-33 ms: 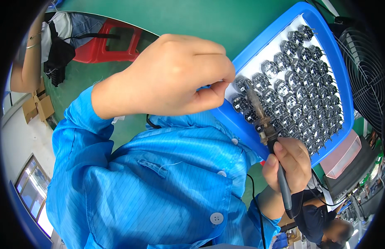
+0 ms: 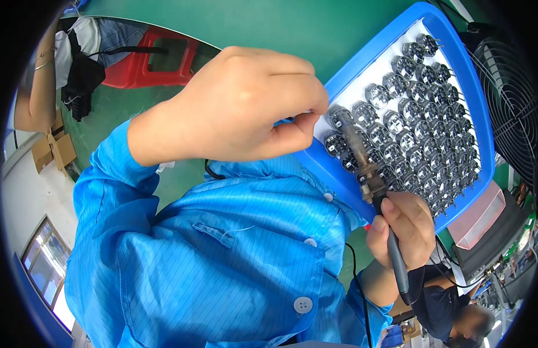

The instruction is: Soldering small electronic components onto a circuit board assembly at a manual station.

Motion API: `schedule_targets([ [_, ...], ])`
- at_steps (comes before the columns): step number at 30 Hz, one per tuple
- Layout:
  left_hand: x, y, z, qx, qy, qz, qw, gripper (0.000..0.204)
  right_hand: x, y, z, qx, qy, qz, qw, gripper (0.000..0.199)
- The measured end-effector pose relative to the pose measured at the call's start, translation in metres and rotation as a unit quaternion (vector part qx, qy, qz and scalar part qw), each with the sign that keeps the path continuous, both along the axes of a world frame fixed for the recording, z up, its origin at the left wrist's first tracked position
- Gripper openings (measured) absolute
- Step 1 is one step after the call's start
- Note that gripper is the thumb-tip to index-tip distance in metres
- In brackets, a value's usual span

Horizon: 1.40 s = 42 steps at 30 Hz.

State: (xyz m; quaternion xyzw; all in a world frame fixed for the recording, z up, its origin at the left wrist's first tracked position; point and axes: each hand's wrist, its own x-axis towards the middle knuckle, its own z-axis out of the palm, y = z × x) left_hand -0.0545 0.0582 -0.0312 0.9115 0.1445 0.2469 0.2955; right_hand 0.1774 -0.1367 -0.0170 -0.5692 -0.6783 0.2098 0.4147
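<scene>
Holding soldering iron [image 2: 377,196] pen-style w/ R hand [image 2: 412,227], L hand [image 2: 237,104] clenched, contents unclear.

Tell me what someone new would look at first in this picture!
Probably the big blue tray at the upper right, packed with rows of shiny black components. Next comes the soldering iron, slanting across the tray's lower left side in the right hand. The closed left hand looks huge near the middle, above a blue button-up jacket.
</scene>
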Motion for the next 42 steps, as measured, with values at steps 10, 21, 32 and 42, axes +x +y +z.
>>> schedule_targets([
  [10,-0.001,-0.006,-0.003,-0.084,-0.007,0.009,0.996,0.043,0.043,-0.061,-0.001,0.102,-0.042,-0.17,0.979,0.032],
  [21,0.055,-0.039,-0.018,0.05,0.034,-0.074,0.995,0.041,0.14,-0.127,-0.026,0.148,-0.108,-0.587,0.789,0.037],
  [32,0.029,-0.039,-0.004,-0.06,0.035,-0.062,0.996,0.039,0.099,-0.125,-0.004,0.152,0.0,-0.606,0.781,0.033],
  [42,-0.03,-0.042,0.014,-0.165,-0.006,0.015,0.986,0.012,0.006,-0.091,0.013,0.081,0.008,-0.13,0.988,0.044],
])
